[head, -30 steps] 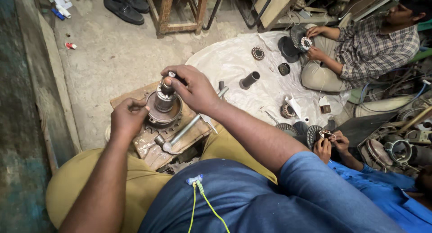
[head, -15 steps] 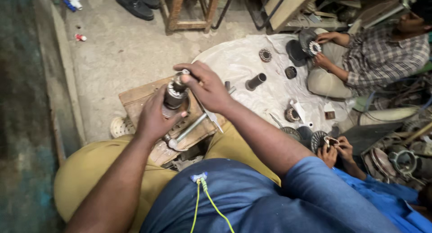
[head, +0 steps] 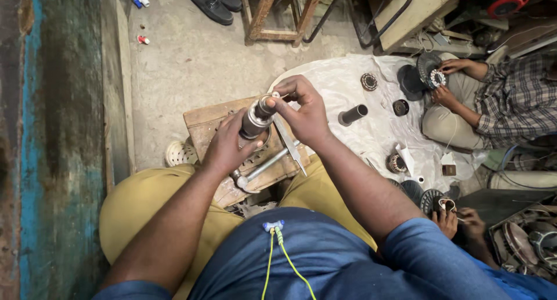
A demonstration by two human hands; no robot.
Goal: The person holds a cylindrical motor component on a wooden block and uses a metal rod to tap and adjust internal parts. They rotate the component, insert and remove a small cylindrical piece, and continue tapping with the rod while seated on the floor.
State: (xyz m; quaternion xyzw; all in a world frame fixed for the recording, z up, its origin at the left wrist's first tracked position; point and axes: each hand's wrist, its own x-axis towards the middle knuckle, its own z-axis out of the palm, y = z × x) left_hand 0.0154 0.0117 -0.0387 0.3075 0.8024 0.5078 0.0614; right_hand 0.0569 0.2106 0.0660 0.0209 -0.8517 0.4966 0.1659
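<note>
Head view: left hand (head: 227,146) clenched around metal cylinder (head: 255,119), steadying it upright over wooden block (head: 203,123); right hand (head: 304,111) pinches its top end for fitting.

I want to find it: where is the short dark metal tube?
In the head view, the short dark metal tube lies on the white cloth, just right of the person's right hand.
</note>
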